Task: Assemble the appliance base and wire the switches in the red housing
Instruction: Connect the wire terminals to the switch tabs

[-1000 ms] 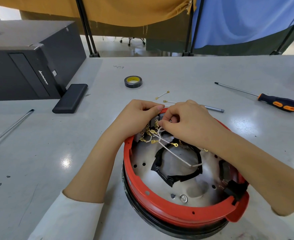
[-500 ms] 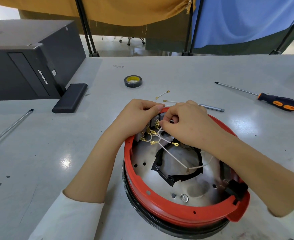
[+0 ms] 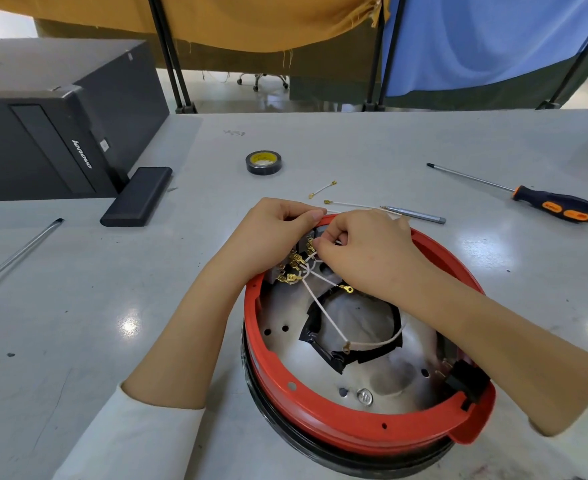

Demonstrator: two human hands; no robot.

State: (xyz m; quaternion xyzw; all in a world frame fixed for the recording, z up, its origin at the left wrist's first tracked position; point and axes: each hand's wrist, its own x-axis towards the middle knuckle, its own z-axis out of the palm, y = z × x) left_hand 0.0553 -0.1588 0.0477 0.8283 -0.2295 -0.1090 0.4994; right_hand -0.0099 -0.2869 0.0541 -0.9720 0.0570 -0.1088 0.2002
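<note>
The round red housing [image 3: 351,426] lies upside down on the grey table, its shiny metal base plate [image 3: 306,372] facing up. At its far rim sit the switches [image 3: 290,268] with brass terminals and white wires [image 3: 330,322] that loop over a black gasket. My left hand [image 3: 271,233] grips the far rim by the switches. My right hand [image 3: 361,252] pinches a wire terminal at the switch block. A black socket [image 3: 465,379] sits at the near right rim.
Black tape roll [image 3: 264,162] and two loose terminal wires [image 3: 323,188] lie beyond the housing. A thin grey tool [image 3: 415,215] lies behind my right hand, an orange-black screwdriver [image 3: 549,206] at right. A black computer case [image 3: 53,123], a black block [image 3: 136,196] and a metal rod [image 3: 18,256] are at left.
The loose white wire across the gasket has shifted, its loop end sliding toward the near side. Both hands stay at the switch block with only small finger movements.
</note>
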